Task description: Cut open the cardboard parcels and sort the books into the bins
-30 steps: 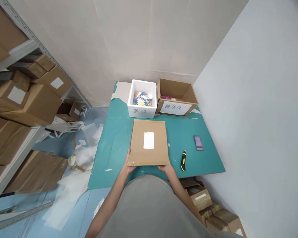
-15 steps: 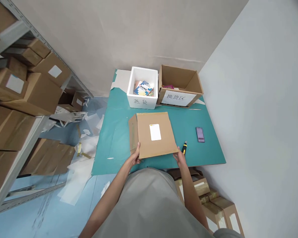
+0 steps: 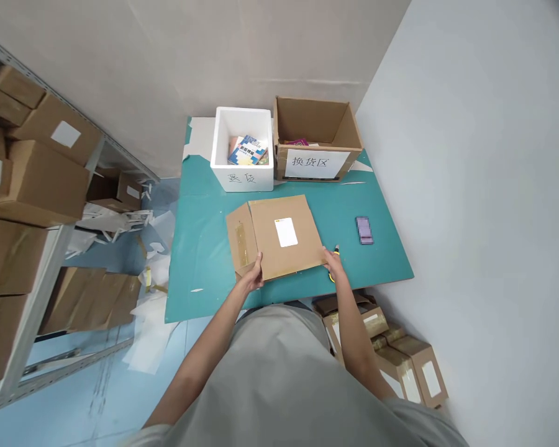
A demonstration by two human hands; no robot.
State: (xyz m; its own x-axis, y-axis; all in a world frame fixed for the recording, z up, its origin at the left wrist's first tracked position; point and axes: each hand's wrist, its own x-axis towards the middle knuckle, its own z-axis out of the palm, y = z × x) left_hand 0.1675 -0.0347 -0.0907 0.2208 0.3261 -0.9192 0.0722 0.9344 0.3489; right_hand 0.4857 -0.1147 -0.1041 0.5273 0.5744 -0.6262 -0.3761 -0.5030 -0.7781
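A brown cardboard box (image 3: 302, 230) with a white label (image 3: 286, 232) is held near the front of the green table (image 3: 200, 248). Its taped side faces left. My left hand (image 3: 254, 274) grips the box's lower left edge, thumb on top. At the lower right corner, my right hand (image 3: 333, 263) holds the box with its fingers partly under it. A yellow and black cutter (image 3: 336, 250) lies beside my right hand, partly hidden by it. Farther right lies a phone (image 3: 364, 230).
At the table's back stand a white foam box (image 3: 242, 180) with booklets (image 3: 248, 151) inside and an open labelled carton (image 3: 317, 164). Shelves with cartons (image 3: 46, 180) rise at left. More cartons (image 3: 410, 366) sit below the table at right, beside the wall.
The view has shifted, so the table's contents appear higher and farther left. The held box has turned slightly, showing more of its taped left side. Both hands keep their grip.
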